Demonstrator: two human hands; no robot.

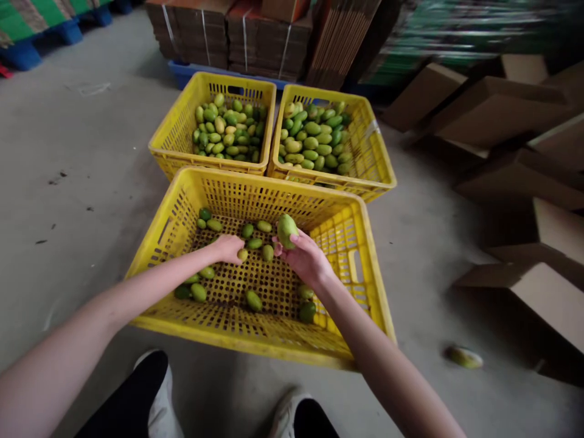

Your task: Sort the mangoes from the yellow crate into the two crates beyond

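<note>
My right hand (308, 258) is closed around a light green mango (287, 230), raised over the near yellow crate (360, 213). Inside that crate, my left hand (229, 249) reaches down with its fingers curled on a small yellowish mango (243, 255); part of this fruit is hidden by the hand. Close by on the perforated crate floor lie a green mango (267, 252) and another mango (254, 243). Several more are scattered about, such as a mango (253, 300) near the front wall and a dark green mango (307, 312) beneath my right forearm.
Behind stand a left yellow crate (157, 143) and a right yellow crate (381, 161), both holding many mangoes. Open cardboard boxes (538, 304) line the right side. A fruit (464, 356) lies on the concrete floor. Strapped cardboard stacks (191, 33) stand at the back.
</note>
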